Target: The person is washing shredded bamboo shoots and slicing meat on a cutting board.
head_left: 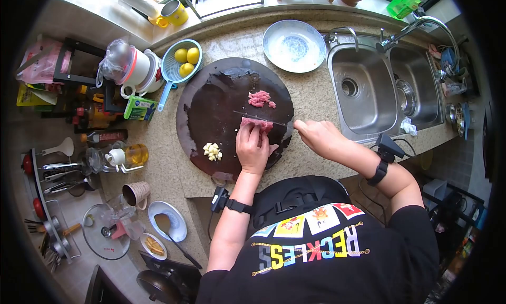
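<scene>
On a round dark chopping board (203, 85), my left hand (252, 147) presses down on a piece of raw meat (263, 126), its fingers bent over it. My right hand (316, 135) is closed round the handle of a knife (261, 118), whose thin blade lies along the far edge of the meat. Beyond the blade sits a small heap of cut meat (260, 98). Peeled garlic cloves (212, 152) lie in a pile at the near left of the board.
A white and blue plate (294, 46) stands behind the board, beside the double sink (363, 88). At the back left is a blue colander (169, 67) with yellow fruits. A mug (136, 194) and a plate with a spatula (167, 219) are at the near left.
</scene>
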`<state>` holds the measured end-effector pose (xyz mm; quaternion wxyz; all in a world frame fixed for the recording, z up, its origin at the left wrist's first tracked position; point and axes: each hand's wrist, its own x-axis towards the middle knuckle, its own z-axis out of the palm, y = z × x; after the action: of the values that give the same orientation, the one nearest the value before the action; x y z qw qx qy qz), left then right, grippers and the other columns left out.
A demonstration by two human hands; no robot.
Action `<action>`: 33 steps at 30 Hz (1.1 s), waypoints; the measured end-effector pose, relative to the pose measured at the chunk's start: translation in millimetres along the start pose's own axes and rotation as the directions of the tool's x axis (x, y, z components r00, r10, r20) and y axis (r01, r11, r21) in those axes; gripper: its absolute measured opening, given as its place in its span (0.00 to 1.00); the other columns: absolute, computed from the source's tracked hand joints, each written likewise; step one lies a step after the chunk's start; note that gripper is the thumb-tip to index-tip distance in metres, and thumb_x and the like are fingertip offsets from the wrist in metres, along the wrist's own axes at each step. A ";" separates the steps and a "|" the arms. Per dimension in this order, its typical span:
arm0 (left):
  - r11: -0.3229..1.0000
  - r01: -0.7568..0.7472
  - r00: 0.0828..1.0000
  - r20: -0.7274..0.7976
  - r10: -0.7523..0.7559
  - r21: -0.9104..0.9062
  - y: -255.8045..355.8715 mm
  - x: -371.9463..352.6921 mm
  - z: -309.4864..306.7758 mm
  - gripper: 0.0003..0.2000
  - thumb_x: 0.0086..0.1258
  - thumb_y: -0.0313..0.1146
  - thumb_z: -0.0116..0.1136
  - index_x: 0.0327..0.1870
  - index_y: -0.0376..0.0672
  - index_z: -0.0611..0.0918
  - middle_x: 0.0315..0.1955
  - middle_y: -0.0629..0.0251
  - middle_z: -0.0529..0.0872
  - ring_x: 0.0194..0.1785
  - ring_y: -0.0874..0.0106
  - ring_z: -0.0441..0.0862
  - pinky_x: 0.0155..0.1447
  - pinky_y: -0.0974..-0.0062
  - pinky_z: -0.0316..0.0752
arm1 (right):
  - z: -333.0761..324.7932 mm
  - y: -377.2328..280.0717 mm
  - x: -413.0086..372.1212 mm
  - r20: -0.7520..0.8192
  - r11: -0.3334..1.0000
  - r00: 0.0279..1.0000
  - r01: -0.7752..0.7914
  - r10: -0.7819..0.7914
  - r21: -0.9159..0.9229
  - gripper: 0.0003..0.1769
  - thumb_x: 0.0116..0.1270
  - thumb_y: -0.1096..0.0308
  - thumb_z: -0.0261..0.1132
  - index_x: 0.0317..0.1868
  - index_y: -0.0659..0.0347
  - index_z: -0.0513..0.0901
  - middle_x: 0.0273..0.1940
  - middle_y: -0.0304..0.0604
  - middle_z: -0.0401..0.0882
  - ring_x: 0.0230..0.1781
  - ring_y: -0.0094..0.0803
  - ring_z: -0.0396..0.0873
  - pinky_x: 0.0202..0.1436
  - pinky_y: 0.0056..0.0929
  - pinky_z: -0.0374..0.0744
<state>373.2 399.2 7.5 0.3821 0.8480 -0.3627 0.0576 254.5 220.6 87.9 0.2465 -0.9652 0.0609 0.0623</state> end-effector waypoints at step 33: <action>0.995 -0.033 0.998 0.063 0.027 0.099 0.0 8.0 1.9 0.12 0.51 0.26 0.62 0.39 0.40 0.83 0.43 0.56 0.81 0.50 0.52 0.77 0.55 0.59 0.73 | 10.2 -1.6 36.1 0.175 0.985 0.979 0.078 -0.105 0.156 0.11 0.62 0.76 0.54 0.45 0.63 0.66 0.26 0.53 0.79 0.30 0.54 0.81 0.30 0.48 0.77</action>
<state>378.7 393.3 9.2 0.3270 0.8619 -0.3836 0.0555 289.4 223.8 74.4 0.3249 -0.9362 -0.0022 0.1343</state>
